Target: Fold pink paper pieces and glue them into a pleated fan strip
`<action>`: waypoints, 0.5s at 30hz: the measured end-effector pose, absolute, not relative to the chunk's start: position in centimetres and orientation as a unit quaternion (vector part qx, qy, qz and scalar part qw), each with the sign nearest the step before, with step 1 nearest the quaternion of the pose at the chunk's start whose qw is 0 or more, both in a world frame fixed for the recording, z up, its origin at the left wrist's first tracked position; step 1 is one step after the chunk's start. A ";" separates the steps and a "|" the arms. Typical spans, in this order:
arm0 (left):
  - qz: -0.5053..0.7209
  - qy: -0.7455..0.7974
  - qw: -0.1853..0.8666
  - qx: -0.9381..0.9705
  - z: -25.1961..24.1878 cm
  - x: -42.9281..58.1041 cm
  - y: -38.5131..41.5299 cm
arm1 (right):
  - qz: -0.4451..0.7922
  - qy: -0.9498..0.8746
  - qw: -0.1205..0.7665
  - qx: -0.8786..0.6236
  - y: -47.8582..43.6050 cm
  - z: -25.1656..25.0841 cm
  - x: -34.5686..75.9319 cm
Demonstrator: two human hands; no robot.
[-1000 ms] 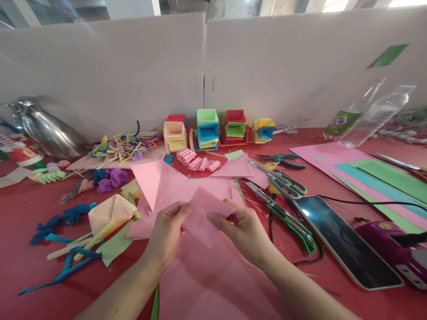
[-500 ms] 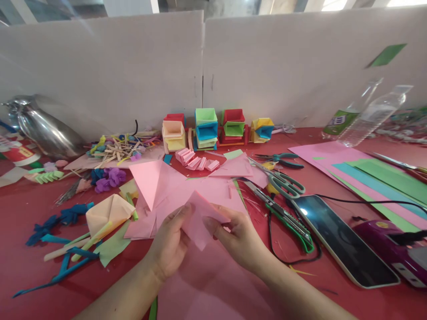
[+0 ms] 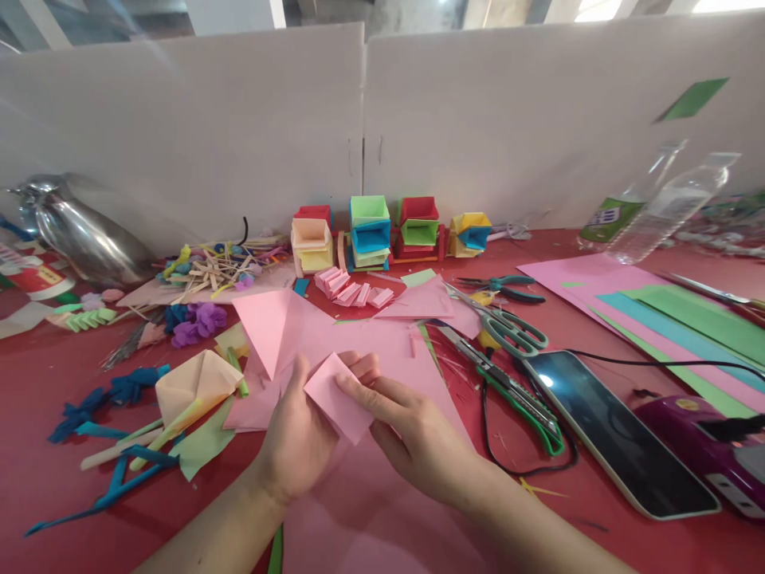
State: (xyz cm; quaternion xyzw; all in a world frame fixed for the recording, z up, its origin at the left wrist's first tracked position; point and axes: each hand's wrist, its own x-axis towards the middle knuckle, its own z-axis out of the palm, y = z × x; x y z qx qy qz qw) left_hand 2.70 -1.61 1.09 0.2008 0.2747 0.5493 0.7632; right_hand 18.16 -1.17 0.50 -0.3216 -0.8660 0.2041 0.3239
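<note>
A small folded square of pink paper (image 3: 335,399) rests across the palm and fingers of my left hand (image 3: 302,442), which supports it from behind. My right hand (image 3: 412,430) presses its index finger flat on the paper's face, with the other fingers at its right edge and behind. Both hands are over a large pink sheet (image 3: 370,510) on the red table. Just beyond them lies a pink paper triangle (image 3: 264,323). Several small folded pink strips (image 3: 347,288) sit in a row farther back.
Scissors (image 3: 514,328), a green utility knife (image 3: 519,399), pliers (image 3: 508,285) and a phone (image 3: 621,434) lie to the right. Folded paper boxes (image 3: 369,227) stand at the back wall. Paper flowers (image 3: 200,321) and rolled paper pieces (image 3: 131,462) are on the left. A steel jug (image 3: 89,231) stands behind.
The pink paper, held between both hands with a raised flap, now lies as a flat square on my left palm. My right index finger has moved onto its face.
</note>
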 end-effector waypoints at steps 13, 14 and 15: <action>0.582 0.309 0.652 0.375 1.1 2.9 -2.2 | 0.201 -0.838 0.410 -0.298 -1.5 2.6 18.9; 0.574 0.319 0.639 0.400 1.0 2.9 -2.3 | 0.230 -0.820 0.429 -0.301 -1.5 2.8 19.0; 0.563 0.327 0.629 0.425 0.9 2.9 -2.4 | 0.258 -0.800 0.441 -0.313 -1.5 2.9 18.9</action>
